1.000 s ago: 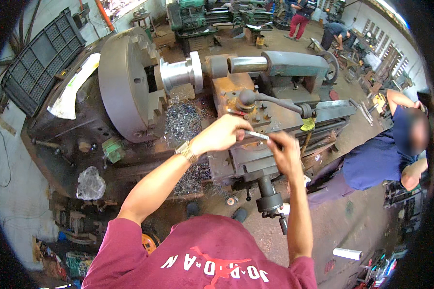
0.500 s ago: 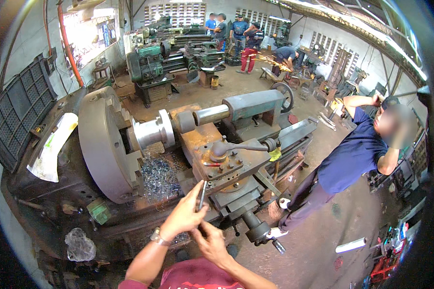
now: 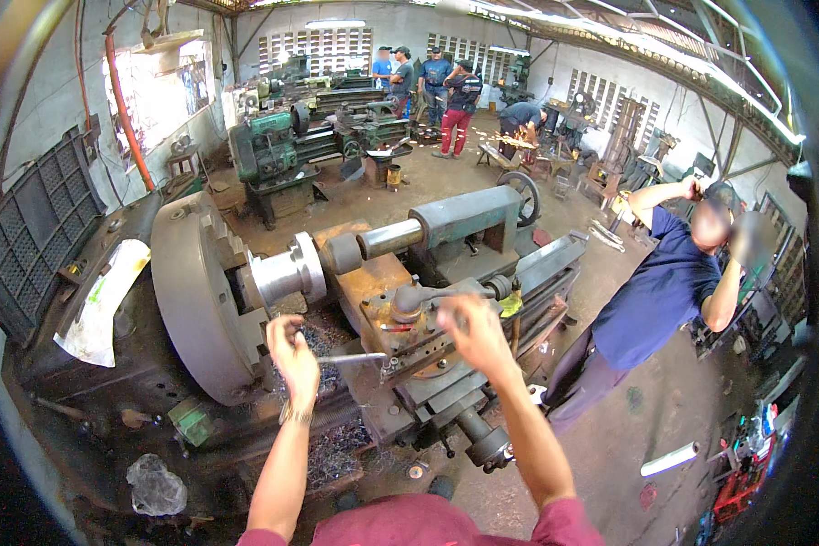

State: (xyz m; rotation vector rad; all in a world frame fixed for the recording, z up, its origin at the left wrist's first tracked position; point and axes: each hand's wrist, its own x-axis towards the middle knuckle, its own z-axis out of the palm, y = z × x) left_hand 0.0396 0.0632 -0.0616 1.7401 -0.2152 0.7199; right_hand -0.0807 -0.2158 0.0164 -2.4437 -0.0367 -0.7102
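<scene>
- As we look down over the lathe (image 3: pixel 200 300), our left hand (image 3: pixel 293 350) is raised in front of the big grey chuck (image 3: pixel 191 291); its fingers are curled round the near end of a slim metal rod (image 3: pixel 350 358).
- Rod: thin, straight, steel-coloured. Its long axis runs roughly level, left to right, from our left hand toward the tool post (image 3: pixel 409 318) on the carriage. The far tip sits at or just beside the tool post's near edge; whether it touches we cannot tell.
- Our right hand (image 3: pixel 469 329) is blurred, over the right side of the tool post, fingers spread loosely. Whether it grips anything we cannot tell; it appears apart from the rod.
- Relation that matters: the rod lies between our two hands, held by the left only; the right hand is just beyond its free end, so the left is the nearer, holding hand.
- Workpiece (image 3: pixel 287 273): a short shiny cylinder clamped in the chuck, above and a little left of our left hand.
- Tailstock (image 3: pixel 455 223): grey-green block with its barrel pointing at the chuck, behind the tool post.
- Swarf (image 3: pixel 323 350): curled metal chips heaped on the bed beneath the rod.
- White plastic sheet (image 3: pixel 100 300) draped on the headstock's left edge.
- A person in a blue shirt (image 3: pixel 655 300) stands at the lathe's right end, arms raised.
- More people (image 3: pixel 428 77) stand at the far end of the workshop beside a green machine (image 3: pixel 273 155).
</scene>
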